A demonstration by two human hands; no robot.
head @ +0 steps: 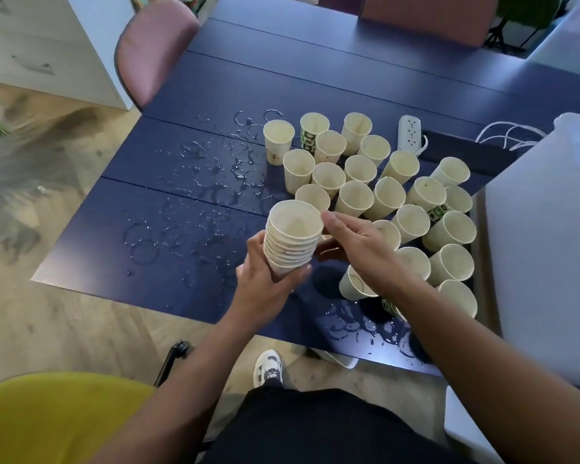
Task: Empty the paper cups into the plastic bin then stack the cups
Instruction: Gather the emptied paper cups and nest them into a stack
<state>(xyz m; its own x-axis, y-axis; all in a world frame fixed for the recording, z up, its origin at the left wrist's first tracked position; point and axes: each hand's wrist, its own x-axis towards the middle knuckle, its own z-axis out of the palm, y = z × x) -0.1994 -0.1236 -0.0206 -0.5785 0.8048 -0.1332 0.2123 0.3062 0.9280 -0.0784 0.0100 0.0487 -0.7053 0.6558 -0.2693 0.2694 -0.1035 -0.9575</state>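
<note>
1. The left hand (265, 283) grasps a stack of nested paper cups (293, 239) around its lower part, fingers and thumb curled round it, holding it tilted above the near part of the dark blue desk (315, 78).
2. The right hand (359, 242) reaches in just beside the stack's rim, thumb raised near the top cup, fingers bent; whether it pinches anything I cannot tell, as the fingertips are hidden behind the stack.
3. Many loose paper cups (382, 182) stand crowded together on the right half of the desk, from its middle toward the near right corner, mouths up, most touching a neighbour; a few show a green printed pattern.
4. A white plastic bin (556, 256) sits off the desk's right edge, just beside the cups.
5. Wet rings and droplets (195, 195) cover the left half of the desk, and more lie by the near edge.
6. A white power strip (410, 133) lies behind the cups, toward the right edge.
7. A pink chair (154, 51) stands at the far left corner.
</note>
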